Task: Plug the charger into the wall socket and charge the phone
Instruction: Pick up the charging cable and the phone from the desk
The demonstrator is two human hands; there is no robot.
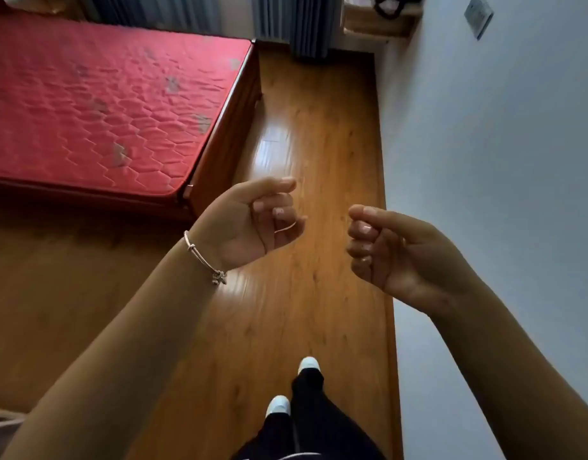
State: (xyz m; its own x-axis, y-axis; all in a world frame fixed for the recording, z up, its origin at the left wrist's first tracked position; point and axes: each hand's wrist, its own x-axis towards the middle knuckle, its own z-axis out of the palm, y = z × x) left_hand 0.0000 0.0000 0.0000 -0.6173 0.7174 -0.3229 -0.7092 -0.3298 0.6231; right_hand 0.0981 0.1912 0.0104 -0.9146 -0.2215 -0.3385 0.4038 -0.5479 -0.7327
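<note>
Forearms raised: left hand (249, 224) and right hand (395, 257) both have curled fingers and grip nothing. Charger and phone are not in view. Wall plate (478, 16), possibly the socket, sits well ahead. Judgement: every step remains.

dim, soft blur (window glare on floor (272, 141)), warped edges
</note>
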